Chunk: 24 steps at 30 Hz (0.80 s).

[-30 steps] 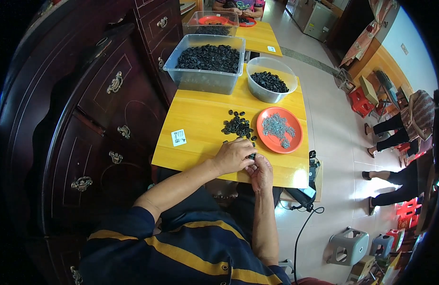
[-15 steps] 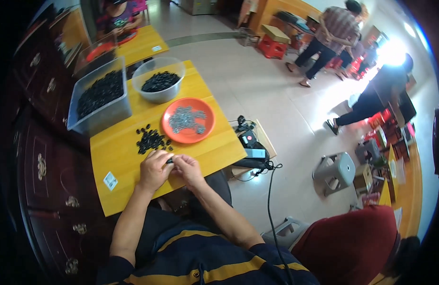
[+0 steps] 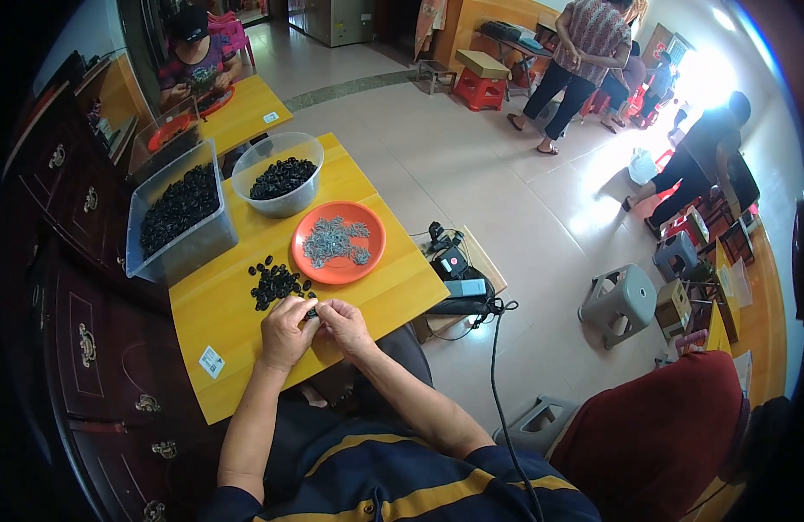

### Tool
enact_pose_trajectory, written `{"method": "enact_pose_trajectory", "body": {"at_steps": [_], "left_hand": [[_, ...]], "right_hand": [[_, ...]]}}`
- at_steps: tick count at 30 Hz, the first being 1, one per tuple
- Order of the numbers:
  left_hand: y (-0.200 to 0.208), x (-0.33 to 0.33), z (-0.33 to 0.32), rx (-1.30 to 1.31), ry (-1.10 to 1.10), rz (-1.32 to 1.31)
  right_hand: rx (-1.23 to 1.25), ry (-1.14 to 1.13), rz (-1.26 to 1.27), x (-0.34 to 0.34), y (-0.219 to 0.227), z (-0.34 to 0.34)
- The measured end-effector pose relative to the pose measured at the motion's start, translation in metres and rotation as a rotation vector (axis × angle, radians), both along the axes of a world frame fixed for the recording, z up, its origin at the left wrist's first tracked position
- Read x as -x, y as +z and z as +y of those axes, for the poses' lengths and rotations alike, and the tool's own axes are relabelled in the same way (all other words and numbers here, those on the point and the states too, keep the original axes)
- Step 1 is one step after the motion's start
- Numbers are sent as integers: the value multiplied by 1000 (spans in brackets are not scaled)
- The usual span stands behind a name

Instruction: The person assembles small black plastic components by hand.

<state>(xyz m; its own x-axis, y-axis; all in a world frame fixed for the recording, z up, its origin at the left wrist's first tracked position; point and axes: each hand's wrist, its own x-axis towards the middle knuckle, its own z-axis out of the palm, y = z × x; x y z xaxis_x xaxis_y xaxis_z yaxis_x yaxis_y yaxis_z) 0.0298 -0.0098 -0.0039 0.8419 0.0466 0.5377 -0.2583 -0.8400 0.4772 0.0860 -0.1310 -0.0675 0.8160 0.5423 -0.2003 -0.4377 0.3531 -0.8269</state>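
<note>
Both of my hands meet over the near edge of the yellow table [image 3: 402,287]. A small black oval piece [image 3: 311,314] is pinched in the fingertips of my left hand [image 3: 285,334]. My right hand [image 3: 344,325] is closed against the same spot, thumb and finger pressed together; what sits between them is too small to make out. Just beyond my fingers lies a loose pile of similar black pieces [image 3: 276,284]. Farther right, an orange plate [image 3: 339,277] holds a heap of small clear or silvery parts [image 3: 334,241].
A rectangular plastic bin [image 3: 202,244] and a round tub [image 3: 284,207] hold more black pieces. Another person [image 3: 193,61] sits at a farther table. Beside my table, cables and a box-like device [image 3: 464,289] rest on a low stand. A grey stool [image 3: 621,300] stands on the floor; people stand beyond.
The view has tilted, so the table shows slightly lower. My hands stay together over the pile's near side, fingers shifted slightly. A standing person at the right has bent farther forward.
</note>
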Motion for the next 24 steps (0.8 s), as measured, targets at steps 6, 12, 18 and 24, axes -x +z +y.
{"method": "enact_pose_trajectory", "body": {"at_steps": [6,12,18,24], "left_hand": [[-5,-1,3,-6,10,3],[-9,0,0,30,17,10],[-7,-1,-3,9,30,-1],[-9,-1,-1,4,21,-18]], "right_hand": [[12,52,31,-3,-2,-1],[-68,70,90,-5,-2,-4],[-83,74,121,-7,-6,-5],[-100,86,124,-8,-6,-4]]}}
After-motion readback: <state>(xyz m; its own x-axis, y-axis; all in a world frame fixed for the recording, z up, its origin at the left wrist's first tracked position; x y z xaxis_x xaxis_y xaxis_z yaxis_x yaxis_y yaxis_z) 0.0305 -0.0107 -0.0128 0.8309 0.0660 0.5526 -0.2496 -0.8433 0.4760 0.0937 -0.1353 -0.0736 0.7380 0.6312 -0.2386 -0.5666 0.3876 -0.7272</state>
